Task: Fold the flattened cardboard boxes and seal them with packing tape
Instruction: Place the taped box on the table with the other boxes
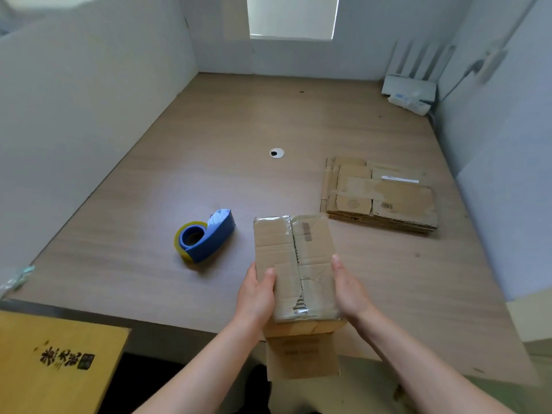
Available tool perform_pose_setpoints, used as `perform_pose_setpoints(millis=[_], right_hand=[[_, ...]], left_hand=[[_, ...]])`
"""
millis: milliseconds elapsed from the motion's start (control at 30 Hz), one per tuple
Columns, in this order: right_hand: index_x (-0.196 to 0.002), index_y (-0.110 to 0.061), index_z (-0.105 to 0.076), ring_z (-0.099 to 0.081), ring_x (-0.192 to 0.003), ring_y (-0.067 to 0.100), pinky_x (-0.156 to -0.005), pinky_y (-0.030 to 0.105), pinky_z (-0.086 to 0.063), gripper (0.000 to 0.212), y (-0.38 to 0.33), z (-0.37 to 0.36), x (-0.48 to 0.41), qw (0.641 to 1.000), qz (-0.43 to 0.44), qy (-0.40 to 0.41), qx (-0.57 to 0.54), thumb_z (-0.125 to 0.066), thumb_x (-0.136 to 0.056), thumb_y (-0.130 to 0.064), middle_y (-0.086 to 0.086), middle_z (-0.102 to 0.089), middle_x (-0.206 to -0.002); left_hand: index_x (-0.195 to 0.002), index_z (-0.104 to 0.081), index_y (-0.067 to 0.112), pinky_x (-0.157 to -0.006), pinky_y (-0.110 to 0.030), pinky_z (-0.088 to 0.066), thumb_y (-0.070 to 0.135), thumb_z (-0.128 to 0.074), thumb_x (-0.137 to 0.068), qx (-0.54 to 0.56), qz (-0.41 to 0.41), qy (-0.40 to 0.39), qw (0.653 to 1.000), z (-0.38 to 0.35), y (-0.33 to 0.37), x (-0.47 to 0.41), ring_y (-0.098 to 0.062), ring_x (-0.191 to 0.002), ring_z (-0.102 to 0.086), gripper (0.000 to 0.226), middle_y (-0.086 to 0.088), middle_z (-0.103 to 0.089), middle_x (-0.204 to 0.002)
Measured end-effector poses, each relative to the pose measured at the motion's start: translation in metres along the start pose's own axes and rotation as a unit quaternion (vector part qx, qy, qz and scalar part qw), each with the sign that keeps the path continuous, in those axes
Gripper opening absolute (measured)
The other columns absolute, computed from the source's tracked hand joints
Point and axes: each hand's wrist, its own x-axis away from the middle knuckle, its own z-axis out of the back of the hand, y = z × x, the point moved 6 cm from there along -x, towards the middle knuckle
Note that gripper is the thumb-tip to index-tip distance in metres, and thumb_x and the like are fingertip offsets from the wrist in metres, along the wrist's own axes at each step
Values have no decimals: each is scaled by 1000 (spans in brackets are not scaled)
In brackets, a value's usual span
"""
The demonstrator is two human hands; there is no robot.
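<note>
left grip (257, 294): grasping the cardboard box (294, 264) at its near-left corner, with the thumb lying on the top face and the fingers down the left side.
right grip (349, 289): released and pressed flat against the box's right side near the near end. Thumb straight along the top edge; the other fingers are hidden.
box location: near edge of the table (209, 144), centre-right, between the two grips, long axis running near to far. The near end overhangs the table edge. Can't tell whether the far end rests on the table or is lifted.
box state: folded up, top flaps closed and meeting at a centre seam. Clear tape (289, 227) is shiny at the far end of the seam and crumpled at the near end. Barcode on the right flap.
bottom flap (301, 357): cardboard panel hanging below the box's near end, past the table edge.
tape dispenser (206, 239): blue, yellowish roll, lying on the table left of the box, apart from it.
flat boxes (385, 198): stack of flattened cartons on the table, right of and beyond the held box, not touching it.
cable grommet (277, 153): white ring, mid-table.
far-right corner: white packets (409, 98) against the partition.
near left: yellow wooden board (53, 363) with black characters, below table level.
</note>
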Motion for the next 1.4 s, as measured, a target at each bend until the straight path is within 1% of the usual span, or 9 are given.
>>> perform_pose_setpoints(millis=[167, 333, 500, 633, 900, 1000, 1133, 1267, 1400], right_hand=[[-124, -28, -67, -66, -110, 15, -91, 38, -50, 86, -58, 25, 17, 982, 64, -34, -176, -14, -85, -84, -1, -73, -116], [-124, 3, -60, -56, -101, 33, -93, 51, -37, 97, -82, 65, 15, 927, 101, -2, -360, -18, -90, -77, 26, -64, -111], [-127, -21, -59, -62, -117, 22, -100, 46, -44, 79, -34, 51, 20, 954, 8, -29, -299, -24, -85, -79, 2, -73, -117], [-127, -36, -59, -63, -116, 12, -96, 37, -49, 53, -15, 37, 29, 968, 17, -23, -251, -45, -86, -67, -7, -70, -123], [-157, -39, -5, -15, -150, 7, -123, 39, -21, 129, -38, 21, 32, 993, 100, -19, 65, -87, -58, -37, -13, -11, -163], [-157, -40, 2, -9, -150, 4, -124, 34, -15, 129, -28, 18, 34, 984, 110, -21, 138, -85, -61, -36, -17, 0, -164], [-146, -25, -42, -53, -118, 2, -106, 35, -45, 64, -9, 23, 39, 992, 87, 61, 66, -59, -91, -53, -14, -53, -136], [-82, -12, -55, -61, -82, 25, -66, 29, -46, 56, 21, 26, 43, 952, -94, 234, -170, -35, -92, -63, 7, -58, -78], [-105, -18, -48, -45, -74, 4, -78, 26, -39, 40, 27, 19, 40, 930, -132, 247, -238, -36, -101, -55, -8, -50, -83]], left_hand=[[-118, -56, 31, -73, -26, -59, 5, -55, -86, 88, -148, -63, 983, 20, 76, -1, -9, -95, -69, 42, 8, -72, -105], [-97, -64, 7, -80, -37, -43, 7, -45, -65, 161, -184, -149, 958, 39, 108, -20, -26, -93, -57, 37, -6, -67, -90], [-123, -62, 33, -93, -47, -50, 64, -41, -82, 73, -13, -255, 964, 12, 51, -24, -18, -113, -64, 55, 4, -70, -120], [-124, -56, 50, -90, -42, -56, 65, -48, -81, 33, -31, -258, 965, -4, 37, -15, -7, -117, -60, 46, 17, -66, -124], [-157, 10, 27, -114, -17, -1, 71, -76, -39, -333, -180, -217, 900, -13, 28, -14, 6, -144, 10, 152, 19, 13, -160], [-158, 1, 25, -121, -26, -14, 56, -79, -55, -298, -213, -174, 914, -4, 23, -17, -3, -148, -8, 134, 13, -8, -162], [-123, -60, 18, -89, -32, -51, 47, -57, -89, -147, -176, -85, 970, 16, 13, -20, -14, -106, -62, 45, 25, -64, -105], [-101, -53, 31, -62, -23, -49, 49, -48, -98, 84, 10, -26, 996, 22, -6, -24, -11, -91, -59, 18, 11, -60, -98], [-98, -52, 29, -61, -27, -51, 45, -47, -99, 138, 88, -22, 986, 17, -17, -23, -19, -92, -62, 17, -4, -62, -101]])
